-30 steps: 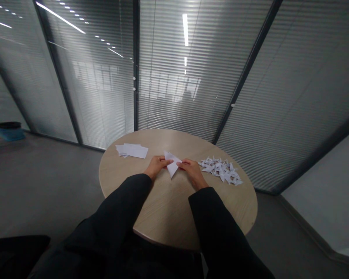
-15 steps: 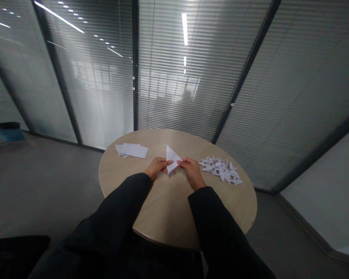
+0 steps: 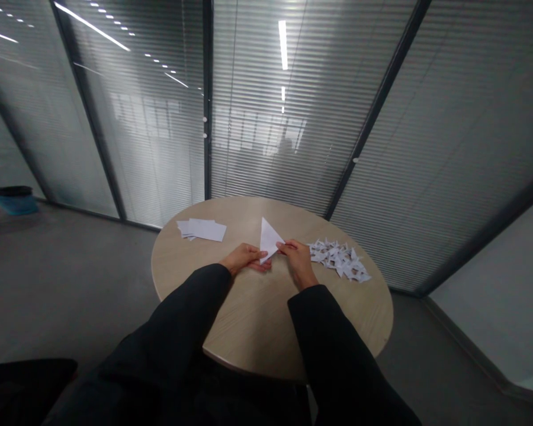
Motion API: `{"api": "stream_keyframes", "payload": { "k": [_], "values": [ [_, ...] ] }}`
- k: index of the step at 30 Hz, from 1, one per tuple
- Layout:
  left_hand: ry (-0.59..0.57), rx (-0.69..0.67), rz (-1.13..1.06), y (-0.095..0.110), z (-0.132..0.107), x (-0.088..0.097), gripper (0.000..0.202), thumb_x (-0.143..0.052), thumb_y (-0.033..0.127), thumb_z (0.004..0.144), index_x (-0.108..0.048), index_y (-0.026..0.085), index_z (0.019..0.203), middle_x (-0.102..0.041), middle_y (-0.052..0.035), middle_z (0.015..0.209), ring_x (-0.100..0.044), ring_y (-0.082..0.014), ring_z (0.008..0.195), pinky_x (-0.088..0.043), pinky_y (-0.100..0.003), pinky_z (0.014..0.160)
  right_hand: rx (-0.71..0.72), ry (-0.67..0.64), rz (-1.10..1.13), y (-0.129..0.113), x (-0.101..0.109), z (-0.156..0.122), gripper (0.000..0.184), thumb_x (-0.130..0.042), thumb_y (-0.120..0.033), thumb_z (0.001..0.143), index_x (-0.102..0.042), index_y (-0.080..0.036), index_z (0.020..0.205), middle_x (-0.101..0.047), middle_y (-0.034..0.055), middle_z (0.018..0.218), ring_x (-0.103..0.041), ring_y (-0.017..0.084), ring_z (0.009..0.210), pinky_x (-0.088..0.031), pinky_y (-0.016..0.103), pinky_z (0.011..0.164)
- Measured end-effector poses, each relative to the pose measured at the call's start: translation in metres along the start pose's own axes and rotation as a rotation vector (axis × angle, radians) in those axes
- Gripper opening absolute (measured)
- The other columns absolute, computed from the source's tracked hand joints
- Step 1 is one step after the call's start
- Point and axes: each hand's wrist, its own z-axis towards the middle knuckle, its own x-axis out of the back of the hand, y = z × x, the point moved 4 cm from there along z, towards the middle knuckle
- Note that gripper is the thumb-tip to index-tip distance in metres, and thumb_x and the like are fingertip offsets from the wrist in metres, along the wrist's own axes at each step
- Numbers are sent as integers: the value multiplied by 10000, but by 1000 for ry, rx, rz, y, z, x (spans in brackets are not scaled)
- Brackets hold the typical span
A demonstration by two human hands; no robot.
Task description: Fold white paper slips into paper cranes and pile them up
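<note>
The 2 hands are drawing slightly apart, and the folded white paper triangle is turning as they do. Moments ago its point was aimed down toward the person, with both hands gripping its upper edges. Now its long point is aiming away, toward the glass partition with slatted blinds, and its other corners are sitting low, near the hands. The sheet is looking crisp and flat, with a single clean outline and no loose flaps showing from this view.

The triangle is hovering just above the middle of the round wood-grain worktop, between the hands. The right hand is pinching the triangle's right corner between its thumb and fingers. The left hand is lying low with its fingers extended and pressed together, its fingertips reaching the triangle's lower corner; whether it is pinching the paper, I cannot tell.

Black sleeves are covering both forearms. To the left, a small stack of white paper sheets is lying on the worktop. To the right, just beside the right hand, a loose pile of small folded paper pieces is spreading across the surface.
</note>
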Motion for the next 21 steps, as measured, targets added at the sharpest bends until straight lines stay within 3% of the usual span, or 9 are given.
{"api": "stream_keyframes", "payload": {
  "k": [5, 9, 21],
  "values": [
    [-3, -12, 21, 1, -1, 0, 377, -807, 392, 668, -705, 52, 797, -737, -139, 800, -703, -181, 690, -566, -322, 739, 4, -1, 15, 1, 0, 2, 355, -824, -465, 511, -686, -167, 646, -666, 17, 588, -606, 172, 580, -457, 290, 593],
    [-70, 24, 24, -2, -1, -2, 404, -822, 393, 648, -705, 46, 818, -737, -161, 828, -715, -197, 756, -560, -322, 782, 2, 18, 52, 2, 2, 3, 358, -829, -458, 501, -685, -169, 657, -672, 17, 606, -616, 175, 593, -475, 296, 608],
    [-107, 29, 81, -4, 1, 0, 436, -819, 451, 631, -694, 58, 772, -732, -159, 752, -710, -206, 679, -565, -335, 716, -8, 70, 84, 1, 5, 4, 354, -831, -450, 486, -664, -175, 633, -660, 10, 609, -611, 167, 586, -483, 294, 603]
  ]
}}
